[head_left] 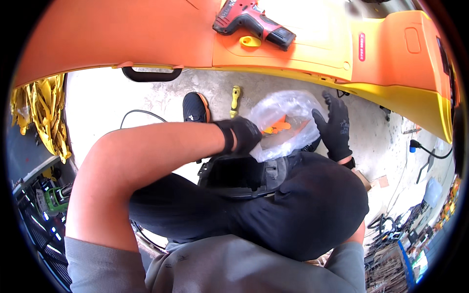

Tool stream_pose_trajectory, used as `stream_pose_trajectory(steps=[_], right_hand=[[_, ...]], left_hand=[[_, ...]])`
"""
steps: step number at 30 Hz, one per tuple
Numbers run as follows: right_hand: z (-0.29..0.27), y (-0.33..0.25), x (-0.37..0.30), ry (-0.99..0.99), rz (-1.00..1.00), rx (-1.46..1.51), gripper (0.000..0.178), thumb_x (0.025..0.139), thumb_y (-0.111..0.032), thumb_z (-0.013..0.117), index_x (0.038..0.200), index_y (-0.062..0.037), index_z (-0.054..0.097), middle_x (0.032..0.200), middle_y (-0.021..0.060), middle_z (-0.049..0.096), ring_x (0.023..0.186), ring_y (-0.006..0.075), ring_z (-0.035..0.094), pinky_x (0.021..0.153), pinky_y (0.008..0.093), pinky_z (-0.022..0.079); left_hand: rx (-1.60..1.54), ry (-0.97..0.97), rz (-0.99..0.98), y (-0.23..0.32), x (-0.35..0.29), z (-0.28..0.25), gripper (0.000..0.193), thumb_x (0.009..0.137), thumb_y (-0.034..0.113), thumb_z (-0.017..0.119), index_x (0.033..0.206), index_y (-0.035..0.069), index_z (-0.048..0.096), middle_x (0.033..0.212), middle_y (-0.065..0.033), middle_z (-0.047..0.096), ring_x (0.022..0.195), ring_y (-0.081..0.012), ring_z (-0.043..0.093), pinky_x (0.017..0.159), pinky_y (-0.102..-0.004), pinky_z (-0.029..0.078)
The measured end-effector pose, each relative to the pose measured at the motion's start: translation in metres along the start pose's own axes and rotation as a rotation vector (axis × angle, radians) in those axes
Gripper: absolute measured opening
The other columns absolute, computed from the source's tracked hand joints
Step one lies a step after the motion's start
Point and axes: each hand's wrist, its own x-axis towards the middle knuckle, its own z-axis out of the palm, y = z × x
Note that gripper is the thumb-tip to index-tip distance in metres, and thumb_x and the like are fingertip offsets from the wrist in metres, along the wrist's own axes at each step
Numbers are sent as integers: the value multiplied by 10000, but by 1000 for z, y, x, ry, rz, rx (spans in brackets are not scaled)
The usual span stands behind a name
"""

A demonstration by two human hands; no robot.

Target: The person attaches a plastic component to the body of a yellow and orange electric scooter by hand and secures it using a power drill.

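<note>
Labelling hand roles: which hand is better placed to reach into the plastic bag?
Likely the right hand: open beside the plastic bag, while the left hand seems closed on its edge.

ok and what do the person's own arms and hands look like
The left hand and right hand wear black gloves, the right one with pale printing. A dark band circles each wrist. The forearms are bare, below short grey sleeves.
</note>
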Motion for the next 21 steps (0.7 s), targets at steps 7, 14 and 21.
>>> stream_pose_trajectory(steps=[7, 14, 21], right_hand=[[12, 53, -41, -537, 392, 599, 725, 741, -286, 738, 1339, -18, 427, 1232, 170, 563, 1089, 256, 550, 938, 348, 424], [8, 59, -53, -317, 455, 413, 346, 822, -177, 611, 1108, 15, 582, 993, 150, 633, 882, 232, 600, 801, 329, 460], [-66, 28, -47, 81, 567, 686, 231, 908, -175, 573, 1068, -8, 572, 863, -14, 564, 719, 69, 466, 652, 223, 402]], left_hand=[[-39, -11, 98, 25, -4, -11, 248, 742, 134, 596, 971, 54, 646, 818, -138, 664, 807, -321, 666, 698, -431, 529], [-44, 107, 96, 29, -15, -22, 186, 726, 141, 599, 886, 60, 649, 794, -145, 656, 789, -322, 664, 674, -443, 520], [-303, 687, 134, 8, 0, -76, 138, 776, 150, 590, 857, 38, 577, 905, -226, 537, 827, -396, 569, 719, -466, 462]])
